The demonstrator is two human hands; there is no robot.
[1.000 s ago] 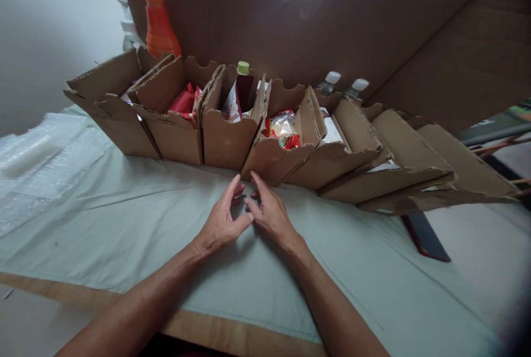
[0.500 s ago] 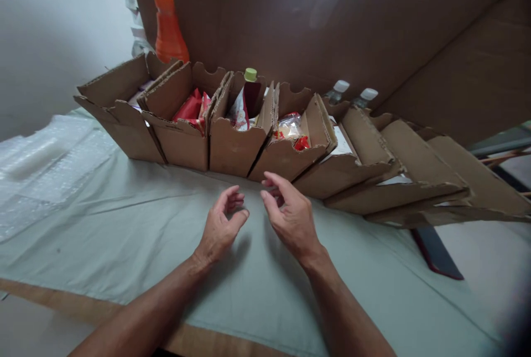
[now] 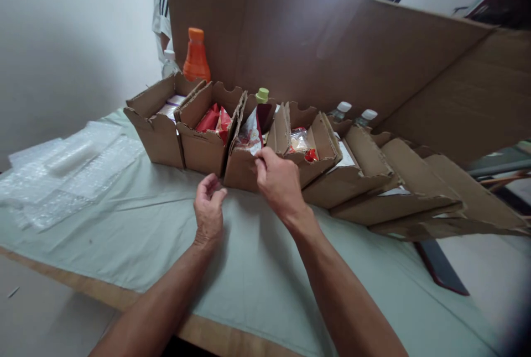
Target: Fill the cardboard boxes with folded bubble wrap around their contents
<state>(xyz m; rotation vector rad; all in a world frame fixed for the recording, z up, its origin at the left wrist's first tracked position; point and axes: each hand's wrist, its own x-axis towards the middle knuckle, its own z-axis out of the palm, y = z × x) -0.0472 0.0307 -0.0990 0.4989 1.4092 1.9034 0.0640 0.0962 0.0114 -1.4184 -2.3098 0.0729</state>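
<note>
My right hand [image 3: 280, 183] is at the front rim of the third cardboard box [image 3: 239, 172] from the left. Its fingers are closed, with the fingertips against the lower edge of a white and dark-red packet [image 3: 249, 135]. Whether they pinch the packet or the box rim is hidden. My left hand [image 3: 208, 210] hovers over the cloth in front of the second box [image 3: 201, 152]. Its fingers are loosely curled, thumb apart, and it holds nothing. Red packets [image 3: 209, 118] lie in the second box; a clear-and-red wrapped snack [image 3: 299, 140] lies in the fourth.
More angled boxes [image 3: 398, 202] continue to the right. Behind the row stand an orange bottle [image 3: 196, 58], a green-capped bottle [image 3: 262, 95] and white-capped bottles [image 3: 342, 108]. A cardboard panel [image 3: 290, 31] rises behind. Bubble wrap [image 3: 70, 166] lies left on the green cloth [image 3: 145, 246]. A person's sleeve [image 3: 162, 11] shows behind.
My right hand has moved forward to the third box's rim and its fingers have closed. My left hand has shifted slightly left. The view has tilted up, showing more background.
</note>
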